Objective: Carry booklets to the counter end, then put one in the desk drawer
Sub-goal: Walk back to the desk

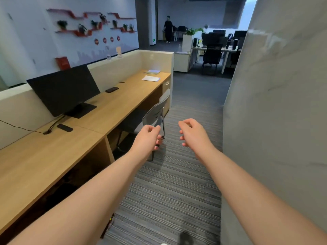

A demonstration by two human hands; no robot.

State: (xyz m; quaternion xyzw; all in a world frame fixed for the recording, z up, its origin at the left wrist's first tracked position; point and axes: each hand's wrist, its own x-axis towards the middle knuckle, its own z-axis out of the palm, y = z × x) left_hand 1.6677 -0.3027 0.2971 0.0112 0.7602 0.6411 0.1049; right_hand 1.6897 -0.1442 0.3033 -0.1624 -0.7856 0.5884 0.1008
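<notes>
The counter [53, 156] runs off the left and bottom edges, both forearms are cut by the bottom edge, the left hand [147, 138] covers part of the chair [155, 112], and the papers [151, 78] at the far end are too small to read

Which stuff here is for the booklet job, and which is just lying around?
For the job:
- two booklets at the counter's far end
- drawer below them
- both empty hands: left hand, right hand

Just lying about:
- monitor
- phone
- black remote
- grey chair
</notes>
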